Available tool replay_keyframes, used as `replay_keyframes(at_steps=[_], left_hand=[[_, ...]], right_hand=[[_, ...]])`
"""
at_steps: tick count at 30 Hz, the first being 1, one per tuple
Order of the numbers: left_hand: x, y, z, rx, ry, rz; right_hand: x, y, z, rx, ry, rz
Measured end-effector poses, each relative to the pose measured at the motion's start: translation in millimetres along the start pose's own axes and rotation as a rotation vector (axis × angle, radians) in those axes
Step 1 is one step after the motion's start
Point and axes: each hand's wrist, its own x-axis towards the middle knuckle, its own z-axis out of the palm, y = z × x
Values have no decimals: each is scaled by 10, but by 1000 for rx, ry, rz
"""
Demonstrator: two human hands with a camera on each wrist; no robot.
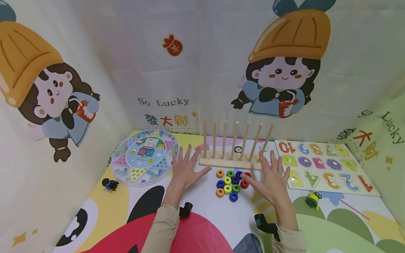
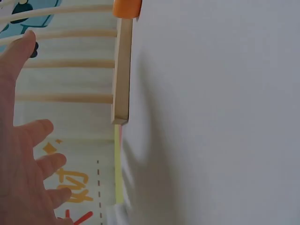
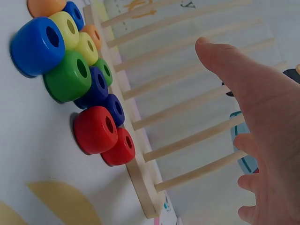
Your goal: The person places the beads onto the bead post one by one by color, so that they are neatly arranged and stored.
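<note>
My left hand [image 1: 186,172] hovers with fingers spread, just left of a wooden peg rack [image 1: 231,162] that carries a row of upright pegs. On the other side, my right hand [image 1: 272,182] is also spread and holds nothing, near the rack's right end. Between the hands lie several wooden beads with holes: orange [image 1: 219,173], yellow [image 1: 227,189], green [image 1: 235,188], blue [image 1: 233,196] and red [image 1: 244,184]. The right wrist view shows the red bead [image 3: 96,130] and its neighbours close in front of the rack base [image 3: 142,187]. All the pegs are bare.
A round board-game set [image 1: 120,174] lies at the left, with a small dark figurine [image 1: 110,184] in front of it. At the right is a number and shape puzzle board [image 1: 319,167], with a small yellow-green figurine [image 1: 313,200] before it. A printed curtain [image 1: 215,88] stands behind.
</note>
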Motion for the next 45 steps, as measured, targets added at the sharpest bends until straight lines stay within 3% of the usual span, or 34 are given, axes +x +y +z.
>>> replay_keyframes(at_steps=[8,14,18,24,30,35,39,45], left_hand=[[206,-86,37,-119,21,31],[386,-129,83,-368,23,72],[472,-169,193,-547,5,67],[484,-223,350,-688,-4,81],[523,-221,420,-710,-18,103],[545,-248,429,-686,23,113],[555,-262,456,-676,16,119],[559,-279,497,-614,39,153]], right_hand=[[14,35,-3,-11,-1,-6],[8,57,-18,-7,1,-5],[5,67,-10,-3,-3,-14],[5,75,10,16,7,-31],[21,109,4,38,39,-55],[28,108,12,87,-8,-82],[31,129,35,137,-24,-93],[59,222,155,287,-37,-113]])
